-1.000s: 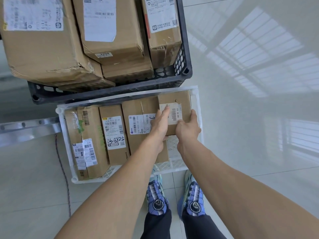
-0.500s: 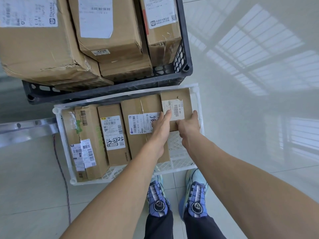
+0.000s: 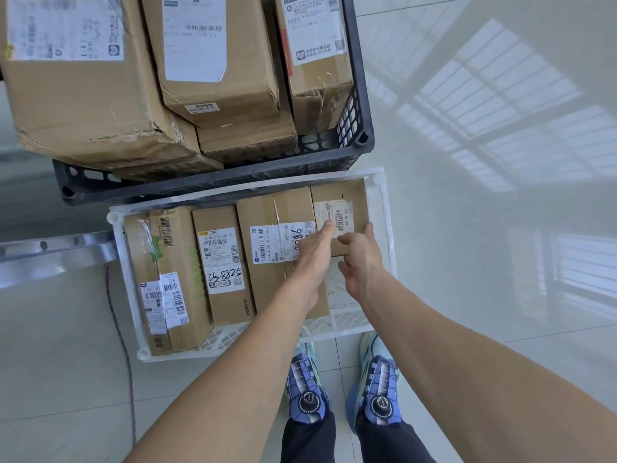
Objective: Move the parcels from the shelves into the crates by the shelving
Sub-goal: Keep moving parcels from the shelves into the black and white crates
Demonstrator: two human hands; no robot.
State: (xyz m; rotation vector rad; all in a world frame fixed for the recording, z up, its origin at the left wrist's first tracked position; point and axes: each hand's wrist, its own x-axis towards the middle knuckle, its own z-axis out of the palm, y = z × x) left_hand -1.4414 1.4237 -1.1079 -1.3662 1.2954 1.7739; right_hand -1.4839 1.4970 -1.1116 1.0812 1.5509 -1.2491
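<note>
Head view looks down into a white crate (image 3: 389,228) on the floor (image 3: 467,262), where a small parcel (image 3: 344,198) lies in the far right corner beside longer parcels (image 3: 220,262). Left hand (image 3: 312,252) rests on its label, fingers straight and together; right hand (image 3: 362,262) touches its near edge, fingers loosely curled, grip unclear. A black crate (image 3: 213,188) of bigger boxes (image 3: 83,95) stands just beyond

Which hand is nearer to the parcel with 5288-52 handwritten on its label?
Left. The left hand is over the neighbouring parcel just right of the 5288-52 parcel; the right hand is farther right, at the small corner parcel.
</note>
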